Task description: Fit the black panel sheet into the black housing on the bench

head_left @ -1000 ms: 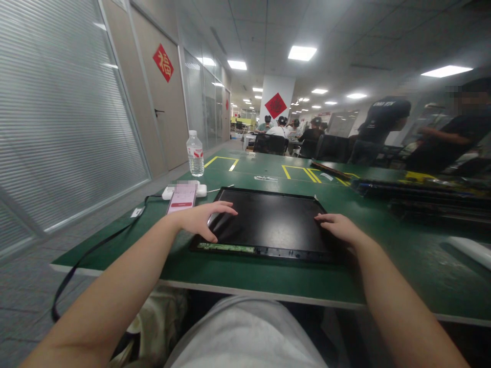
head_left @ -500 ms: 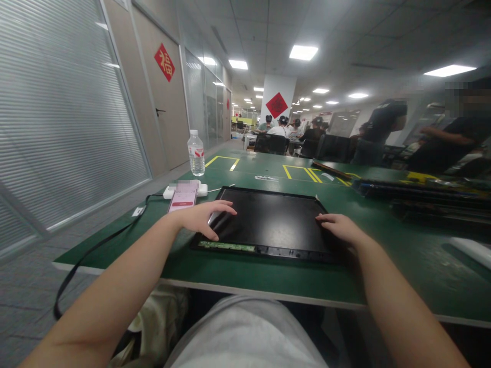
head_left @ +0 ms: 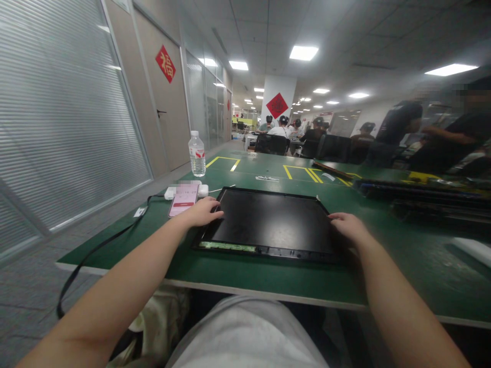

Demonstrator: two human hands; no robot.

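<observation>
Black panel (head_left: pixel 272 220) lies flat — between left hand (head_left: pixel 205 212) and right hand (head_left: pixel 349 226).

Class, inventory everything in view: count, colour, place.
Flat panel: 1, black, between hands
Circuit strip: 1, green, panel's near-left edge
Table: 1, green, under panel
Phone: 1, pink-screened, panel's left
Power strip: 1, white, behind phone
Cord: 1, black, table's left edge
Bottle: 1, clear, table's far left
Tape strips: several, yellow, table's far side
Long parts: several, dark, table's right
Unclear object: 1, white, table's right edge
Diamond signs: at least 3, red, doors, pillar
Lights: several, white, ceiling
People: several, dressed dark or pale, background
Chairs: several, black, background
Left hand: 1, bare, panel's left edge
Right hand: 1, bare, panel's right edge
</observation>
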